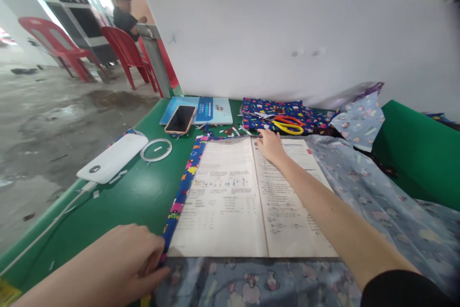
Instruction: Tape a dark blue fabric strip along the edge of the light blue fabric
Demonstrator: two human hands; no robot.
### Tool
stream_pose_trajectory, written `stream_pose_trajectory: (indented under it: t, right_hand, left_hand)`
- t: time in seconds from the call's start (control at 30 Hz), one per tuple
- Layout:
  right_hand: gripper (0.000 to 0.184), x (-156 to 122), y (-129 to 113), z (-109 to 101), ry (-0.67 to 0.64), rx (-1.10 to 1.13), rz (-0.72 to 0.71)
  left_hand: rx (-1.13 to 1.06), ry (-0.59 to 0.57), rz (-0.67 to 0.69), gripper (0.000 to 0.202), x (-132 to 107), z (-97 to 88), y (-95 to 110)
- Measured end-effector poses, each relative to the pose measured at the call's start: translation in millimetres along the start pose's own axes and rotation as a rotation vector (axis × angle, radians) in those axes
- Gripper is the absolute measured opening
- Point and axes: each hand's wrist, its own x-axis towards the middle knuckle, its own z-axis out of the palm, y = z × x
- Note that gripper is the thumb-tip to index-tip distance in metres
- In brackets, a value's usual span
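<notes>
An open book (247, 197) lies on patterned wrapping paper (373, 192) on the green table (140, 197). A dark blue printed strip of the paper (183, 187) is folded up along the book's left edge. My left hand (132, 259) is at the near left corner, fingers curled and pinching the paper's edge. My right hand (270, 145) reaches to the book's far edge, fingers flat and pressing on the top of the right page.
Yellow and orange scissors (288, 125) lie on dark blue printed paper beyond the book. A phone (180, 119) rests on a blue booklet (208, 109). A white power bank (113, 157) and a ring (155, 149) lie left. A white board (305, 34) stands behind. A person sits far left near red chairs (125, 53).
</notes>
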Motion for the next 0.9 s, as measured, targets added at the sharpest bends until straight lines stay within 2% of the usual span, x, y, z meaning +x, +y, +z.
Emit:
stream_pose_trajectory:
  t: [0.1,0.2,0.3,0.5,0.6,0.77,0.83,0.9]
  right_hand:
    - [0.026,4,2,-1,0.038,-0.002,-0.018]
    - [0.023,6,3,-4,0.107,-0.021,-0.099]
    - [0.024,4,5,-8,0.153,-0.073,-0.192]
    - [0.028,-6,9,-8,0.068,-0.142,-0.304]
    - [0.028,-11,7,-8,0.068,-0.122,-0.300]
    - [0.021,-18,-7,-4,0.088,-0.022,-0.116]
    - [0.025,-24,-13,-3,0.079,-0.026,-0.091]
    - [0.037,-33,-20,-3,0.041,-0.041,-0.102]
  left_hand:
    - [0.143,-0.118,-0.069,0.039,2,-4.9,7]
    - [0.219,-0.155,-0.115,0.035,5,-12.3,15]
    - [0.253,-0.153,-0.112,0.036,5,-16.0,21]
    - [0.301,-0.122,-0.054,0.030,1,-9.5,20]
    - [0.307,-0.119,-0.024,0.031,1,-6.5,19]
    - [0.292,-0.108,0.003,0.031,2,-3.2,15]
    - [0.294,-0.104,0.007,0.030,1,-1.0,12]
    - [0.304,-0.101,0.017,0.029,1,1.8,8]
